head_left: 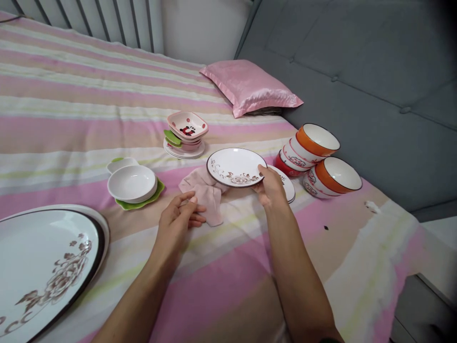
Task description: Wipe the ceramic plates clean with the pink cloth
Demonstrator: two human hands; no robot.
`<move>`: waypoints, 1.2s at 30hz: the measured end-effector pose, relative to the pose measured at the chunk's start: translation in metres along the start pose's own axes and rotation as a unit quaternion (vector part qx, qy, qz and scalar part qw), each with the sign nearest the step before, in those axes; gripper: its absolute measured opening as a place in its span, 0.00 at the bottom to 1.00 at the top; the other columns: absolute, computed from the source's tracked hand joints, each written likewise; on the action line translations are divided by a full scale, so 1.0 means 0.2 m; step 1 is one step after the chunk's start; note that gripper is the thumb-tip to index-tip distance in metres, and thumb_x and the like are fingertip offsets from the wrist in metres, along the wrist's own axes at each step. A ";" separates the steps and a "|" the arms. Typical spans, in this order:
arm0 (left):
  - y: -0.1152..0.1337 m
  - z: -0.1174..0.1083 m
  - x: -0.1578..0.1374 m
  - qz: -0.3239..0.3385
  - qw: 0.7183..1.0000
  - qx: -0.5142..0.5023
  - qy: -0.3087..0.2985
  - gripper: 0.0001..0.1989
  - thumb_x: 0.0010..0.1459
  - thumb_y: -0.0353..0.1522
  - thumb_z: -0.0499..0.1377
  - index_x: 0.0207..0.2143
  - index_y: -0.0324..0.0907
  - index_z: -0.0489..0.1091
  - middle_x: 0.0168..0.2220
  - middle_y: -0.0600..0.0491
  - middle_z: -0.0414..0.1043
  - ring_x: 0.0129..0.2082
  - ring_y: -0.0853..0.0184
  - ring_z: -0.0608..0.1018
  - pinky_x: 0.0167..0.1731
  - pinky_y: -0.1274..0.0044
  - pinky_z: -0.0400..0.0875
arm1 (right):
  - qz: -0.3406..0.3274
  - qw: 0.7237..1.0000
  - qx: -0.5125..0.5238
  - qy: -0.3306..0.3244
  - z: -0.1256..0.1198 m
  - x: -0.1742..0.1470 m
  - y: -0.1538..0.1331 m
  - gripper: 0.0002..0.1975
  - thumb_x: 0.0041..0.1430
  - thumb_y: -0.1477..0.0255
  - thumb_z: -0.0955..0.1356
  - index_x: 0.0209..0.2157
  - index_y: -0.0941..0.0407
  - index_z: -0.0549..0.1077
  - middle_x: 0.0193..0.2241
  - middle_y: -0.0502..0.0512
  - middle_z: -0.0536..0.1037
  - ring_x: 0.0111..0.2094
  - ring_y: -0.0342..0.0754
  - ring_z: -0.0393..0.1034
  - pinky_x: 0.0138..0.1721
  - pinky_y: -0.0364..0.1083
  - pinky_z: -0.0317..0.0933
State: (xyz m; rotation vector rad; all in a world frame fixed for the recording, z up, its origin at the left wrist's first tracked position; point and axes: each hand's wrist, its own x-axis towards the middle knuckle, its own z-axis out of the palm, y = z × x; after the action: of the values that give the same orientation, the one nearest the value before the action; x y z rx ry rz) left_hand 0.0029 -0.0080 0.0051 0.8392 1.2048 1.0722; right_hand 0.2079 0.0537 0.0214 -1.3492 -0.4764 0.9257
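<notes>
The floral plate (234, 166) looks like glossy, smooth ceramic; the pink cloth (205, 193) is soft, matt fabric (a little wrinkled); the striped bedsheet (71, 109) is matt woven cloth; the pillow (250, 85) has shiny satin

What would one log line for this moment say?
right hand: grips floral plate by rim | left hand: fingers on pink cloth | beside: stacked bowls

Two hands (178, 214), one pink cloth (205, 193), one pink pillow (250, 85), four orange-and-red bowls (316, 140).
</notes>
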 end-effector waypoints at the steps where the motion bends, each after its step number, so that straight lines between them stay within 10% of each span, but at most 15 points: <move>1: 0.00 0.00 0.00 -0.001 1.000 0.000 0.001 0.27 0.50 0.44 0.59 0.48 0.37 0.65 0.30 0.48 0.75 0.24 0.69 0.76 0.27 0.78 0.69 | 0.013 1.000 0.026 0.008 0.01 -0.01 0.00 0.03 0.49 0.76 0.64 0.30 0.56 0.65 0.23 0.45 0.73 0.25 0.41 0.68 0.31 0.45 0.67; 13: -0.01 0.00 0.01 0.002 1.000 0.011 -0.012 0.25 0.48 0.42 0.61 0.46 0.38 0.66 0.29 0.49 0.75 0.24 0.70 0.76 0.27 0.78 0.68 | 0.081 0.952 0.291 0.047 0.11 -0.13 -0.02 0.11 0.49 0.86 0.62 0.33 0.59 0.68 0.30 0.52 0.76 0.40 0.43 0.73 0.45 0.44 0.70; 36: -0.01 0.00 0.02 0.010 1.000 0.017 -0.014 0.25 0.47 0.42 0.62 0.45 0.38 0.67 0.29 0.50 0.75 0.25 0.70 0.76 0.28 0.78 0.69 | -0.003 0.933 0.299 0.201 -0.01 0.03 0.01 0.07 0.51 0.80 0.63 0.31 0.55 0.64 0.34 0.49 0.72 0.37 0.38 0.70 0.37 0.38 0.71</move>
State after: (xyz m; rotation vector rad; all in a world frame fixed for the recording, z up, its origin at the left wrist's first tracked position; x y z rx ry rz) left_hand 0.0028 -0.0057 0.0015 0.8922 1.1961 1.0544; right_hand 0.2133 0.0572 0.0178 -0.9328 0.1191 0.6822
